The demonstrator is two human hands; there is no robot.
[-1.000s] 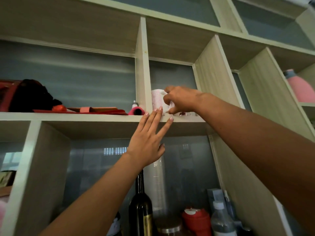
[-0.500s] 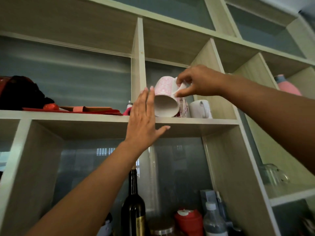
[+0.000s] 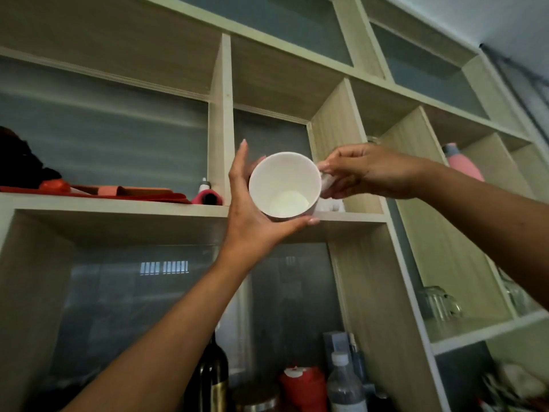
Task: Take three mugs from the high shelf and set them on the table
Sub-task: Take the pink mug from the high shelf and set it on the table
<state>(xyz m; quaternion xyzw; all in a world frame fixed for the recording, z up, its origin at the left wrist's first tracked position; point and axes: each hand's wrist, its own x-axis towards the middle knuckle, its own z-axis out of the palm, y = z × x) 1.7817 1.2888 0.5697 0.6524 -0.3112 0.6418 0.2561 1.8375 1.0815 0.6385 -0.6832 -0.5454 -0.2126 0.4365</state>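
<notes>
One mug point(image 3: 284, 185), white inside, mouth toward camera, tipped, off the high shelf point(image 3: 118, 203). Left hand point(image 3: 252, 215) cupping body from 9 o'clock; right hand point(image 3: 365, 171) pinching handle at 3 o'clock. Second white mug point(image 3: 329, 206) partly hidden at 4 o'clock.

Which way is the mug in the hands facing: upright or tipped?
Tipped. The mug shows its open mouth and bare white inside bottom to the camera.

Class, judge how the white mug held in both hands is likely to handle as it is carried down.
The mug looks glazed, so probably rigid, slippery and breakable. Right hand pinches its handle, left hand cups the body; tipped mouth-outward, apparently empty, so likely light.
</notes>
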